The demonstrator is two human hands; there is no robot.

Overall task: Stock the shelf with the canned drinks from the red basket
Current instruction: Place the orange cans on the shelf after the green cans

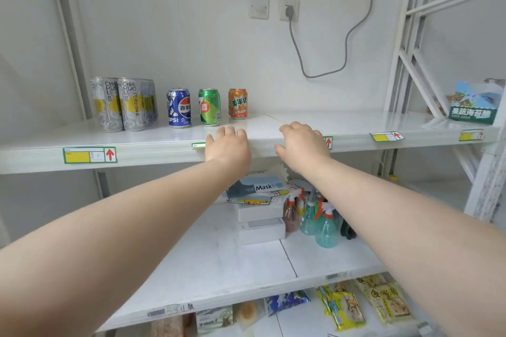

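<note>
On the white upper shelf (301, 120) stand a blue Pepsi can (178, 107), a green 7-Up can (209, 107) and an orange Mirinda can (238, 103) in a row, all upright. Left of them is a group of tall grey and yellow cans (124, 102). My left hand (228, 145) and my right hand (302, 142) both reach to the shelf's front edge, fingers loosely bent over it, holding nothing. Both hands lie in front of and to the right of the cans. The red basket is out of view.
A green snack box (472, 104) sits at the shelf's far right. The middle shelf (213, 260) holds a mask pack (257, 186), white boxes (261, 230) and spray bottles (323, 224). Snack packets (345, 306) lie on the lowest shelf. A grey cable (328, 63) hangs on the wall.
</note>
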